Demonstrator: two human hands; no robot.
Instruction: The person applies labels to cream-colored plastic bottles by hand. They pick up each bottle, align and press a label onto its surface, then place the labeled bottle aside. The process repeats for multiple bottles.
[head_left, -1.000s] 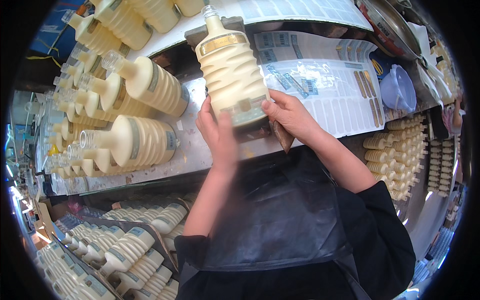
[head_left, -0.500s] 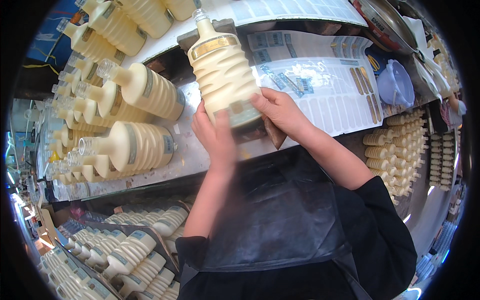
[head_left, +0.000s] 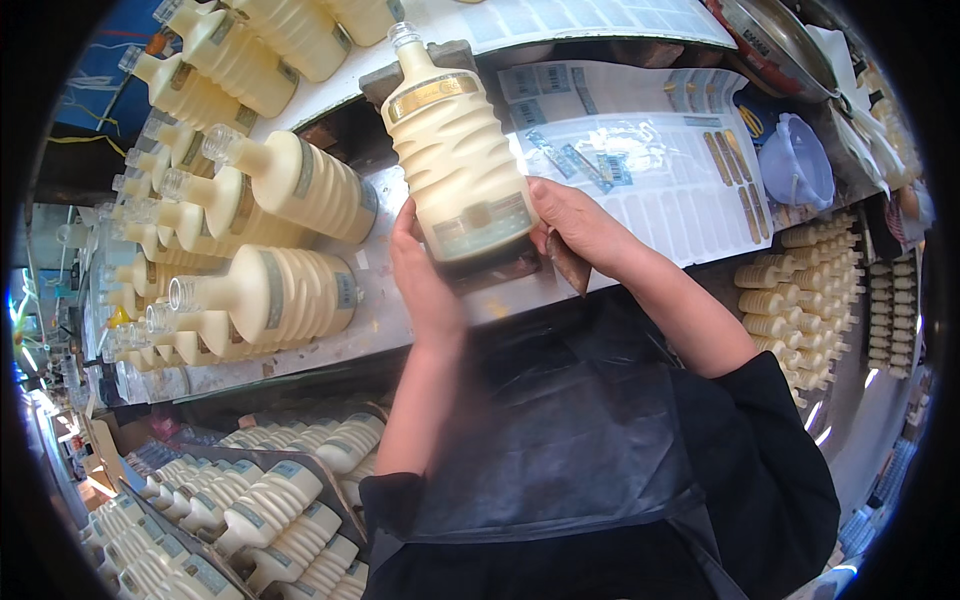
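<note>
A cream-coloured ribbed bottle [head_left: 460, 150] with a clear glass neck leans back on a dark notched block [head_left: 380, 82]. It bears a gold label strip [head_left: 430, 95] at the shoulder and a pale blue-green label [head_left: 482, 215] near its base. My left hand [head_left: 425, 285] is closed along the bottle's lower left side, its fingers mostly hidden behind. On the lower right edge, my right hand [head_left: 585, 225] grips with the thumb in front. A brown, flat, pointed piece [head_left: 568, 265] juts out beneath my right hand; how it is held is hidden.
Several similar bottles [head_left: 290, 290] stand left on the worktable [head_left: 390, 320]. Label sheets [head_left: 650, 150] lie right of the held bottle, beside a lavender bucket [head_left: 795, 165]. More bottles fill a crate [head_left: 270, 510] at lower left and rows [head_left: 790, 310] at right.
My left thumb has gone from the bottle's front to its side, uncovering the lower label. My right hand and the brown piece have shifted slightly right. The bottle stays on the block.
</note>
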